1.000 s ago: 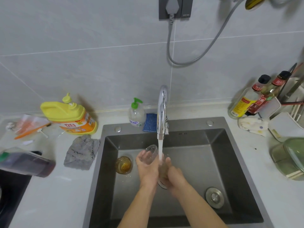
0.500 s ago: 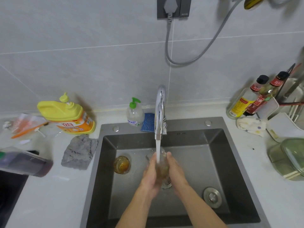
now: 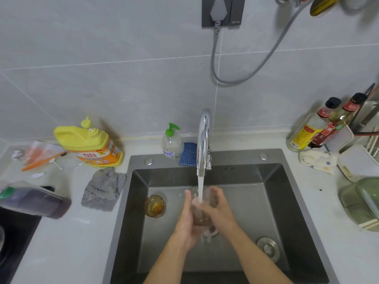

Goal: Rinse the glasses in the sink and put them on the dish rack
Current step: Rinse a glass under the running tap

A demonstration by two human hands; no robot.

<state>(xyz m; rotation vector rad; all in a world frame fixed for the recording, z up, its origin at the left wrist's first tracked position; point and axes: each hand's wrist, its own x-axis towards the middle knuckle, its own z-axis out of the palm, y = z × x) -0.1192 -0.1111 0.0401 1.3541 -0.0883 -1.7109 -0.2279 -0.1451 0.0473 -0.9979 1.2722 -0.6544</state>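
Observation:
A clear glass (image 3: 202, 212) is held upright under the running stream from the chrome faucet (image 3: 203, 140), over the middle of the dark steel sink (image 3: 272, 181). My left hand (image 3: 187, 220) wraps its left side and my right hand (image 3: 219, 208) wraps its right side. Water runs into the glass and spills below it. A second glass (image 3: 154, 206) with amber residue stands on the sink floor at the left. The dish rack (image 3: 367, 140) is at the far right edge, partly cut off.
A sink strainer (image 3: 267, 245) lies at the sink's right front. Yellow detergent jug (image 3: 90, 144), grey cloth (image 3: 102, 190) and a purple bottle (image 3: 32, 200) sit on the left counter. Soap pump (image 3: 171, 143), sauce bottles (image 3: 320, 128), a rag (image 3: 316, 161) and a green glass lid (image 3: 363, 201) stand around the sink.
The glass went from tilted in my left hand beside the stream to upright under it, with both hands now closed round it. The view shifted slightly.

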